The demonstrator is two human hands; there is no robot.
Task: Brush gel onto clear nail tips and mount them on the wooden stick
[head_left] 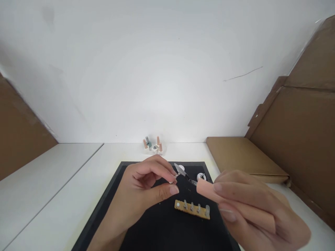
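My left hand [149, 190] is closed in a pinch, thumb and forefinger on a small silvery nail-tip stand [172, 182]. A pale, see-through false nail [180, 169] slants up beside the fingertips. From the right, my right hand [258, 209] grips the long peach cap of a nail polish brush [209, 191]. Its thin dark stem points at the false nail, and the tip seems to meet it; exact contact cannot be made out. Below the hands lies a yellow strip [192, 209] carrying several upright clear false nails.
A black mat or tray [157, 230] lies under the hands. Two small round white items stand on its far part, one a pot [201, 177] with dark contents. Behind are several polish bottles [158, 146] in a clear holder. A flat cardboard box [243, 157] lies to the right.
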